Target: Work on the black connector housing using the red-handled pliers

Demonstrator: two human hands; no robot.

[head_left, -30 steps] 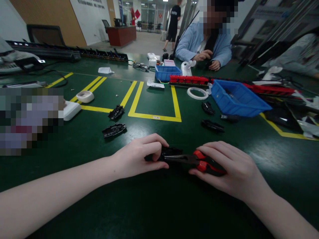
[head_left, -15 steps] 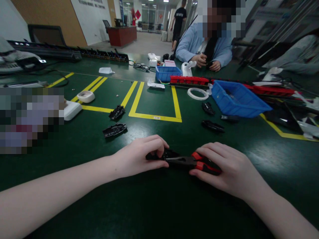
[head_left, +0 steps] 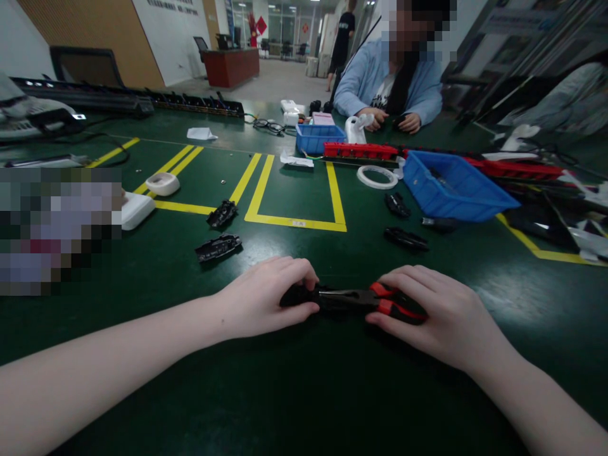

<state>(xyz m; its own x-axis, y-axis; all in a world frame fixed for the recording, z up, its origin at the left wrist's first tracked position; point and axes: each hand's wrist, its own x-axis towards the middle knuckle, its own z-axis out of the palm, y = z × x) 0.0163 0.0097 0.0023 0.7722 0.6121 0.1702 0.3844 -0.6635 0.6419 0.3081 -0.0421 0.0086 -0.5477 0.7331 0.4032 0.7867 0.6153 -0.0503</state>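
My right hand (head_left: 422,310) is closed around the red-and-black handles of a pair of pliers (head_left: 354,299), whose jaws point left. Between the thumb and fingers of my left hand (head_left: 275,294) is a black plastic part (head_left: 295,295), partly hidden by the fingers. The jaws lie over or against this part; I cannot tell exactly where they grip. Left of my hands, two black plastic shells (head_left: 218,247) lie on the table. To the right, more black pieces (head_left: 406,239) lie in front of the blue bin.
On the green table (head_left: 285,392), yellow tape (head_left: 295,222) marks out areas. A large blue bin (head_left: 458,190), a smaller blue bin (head_left: 320,138), a white ring (head_left: 377,177) and a tape roll (head_left: 163,183) stand farther back. Across the table sits a person in a blue shirt (head_left: 356,85).
The pliers have shifted slightly right and lie a little more level, with their handles a bit higher. My left hand still holds the black part, almost unmoved.
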